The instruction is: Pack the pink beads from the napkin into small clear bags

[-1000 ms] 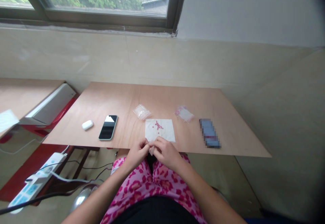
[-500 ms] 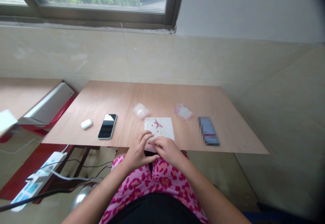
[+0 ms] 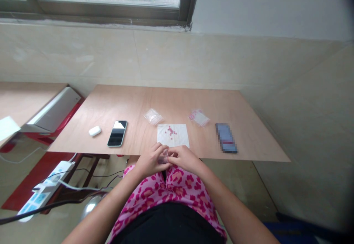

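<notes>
Over my lap, at the table's front edge, my left hand and my right hand meet. Both have their fingers closed around a small clear plastic bag. It looks faintly pinkish, and my fingers hide much of it. Just beyond my fingertips lies a white square sheet. Several tiny red-pink pieces are scattered near its middle, too small to name for sure. Behind the sheet, a bundle of clear plastic bags rests to the left, and a clear bag with pink marks to the right.
On the wooden table a phone and a white earbud case lie left of the sheet. A blurred-out phone lies to the right. A power strip with cables hangs low at the left.
The fingers of my left hand, spread beside my right hand before, have come in and closed on the plastic bag. My view has tilted slightly downward.
</notes>
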The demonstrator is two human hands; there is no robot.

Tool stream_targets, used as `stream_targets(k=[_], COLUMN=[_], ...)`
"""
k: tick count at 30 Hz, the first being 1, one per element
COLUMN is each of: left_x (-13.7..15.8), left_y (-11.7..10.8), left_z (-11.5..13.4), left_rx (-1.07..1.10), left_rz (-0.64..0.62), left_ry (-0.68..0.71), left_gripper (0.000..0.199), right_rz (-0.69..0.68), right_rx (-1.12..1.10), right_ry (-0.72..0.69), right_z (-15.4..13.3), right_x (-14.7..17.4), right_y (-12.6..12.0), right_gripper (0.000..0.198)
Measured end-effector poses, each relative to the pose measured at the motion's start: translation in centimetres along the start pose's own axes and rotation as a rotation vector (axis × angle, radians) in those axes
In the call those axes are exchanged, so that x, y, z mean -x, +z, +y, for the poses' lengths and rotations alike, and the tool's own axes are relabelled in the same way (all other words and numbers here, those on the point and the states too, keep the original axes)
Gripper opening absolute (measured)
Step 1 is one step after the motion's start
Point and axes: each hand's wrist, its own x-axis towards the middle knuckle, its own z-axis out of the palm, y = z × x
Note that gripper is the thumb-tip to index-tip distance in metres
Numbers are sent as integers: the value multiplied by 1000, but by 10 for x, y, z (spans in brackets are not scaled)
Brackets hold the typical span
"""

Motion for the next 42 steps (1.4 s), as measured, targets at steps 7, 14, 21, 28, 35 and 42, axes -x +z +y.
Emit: stream_targets(k=[7, 14, 21, 28, 35, 42], left_x=[-1, -2, 0, 0, -2, -2], left_y=[-1, 1, 2, 2, -4, -8], left_z=[-11, -11, -12, -16, -21, -38], left_rx=[-69, -107, -115, -164, -140, -116], left_rz=[33, 14, 3, 19, -12, 2], left_ry=[13, 37, 33, 16, 2, -61], left_gripper=[39, 36, 41, 44, 59, 48], right_rz=[-3, -85, -65, 35, 33, 72], right_rx=[-103, -268, -336, -249, -237, -270], right_ry=[8, 57, 69, 11, 14, 89], right_z=[4, 8, 19, 24, 27, 27], right_x=[-4, -7, -10, -12, -13, -14], right_y=[-3, 3, 17, 17, 9, -11], right_gripper=[14, 20, 16, 15, 23, 35])
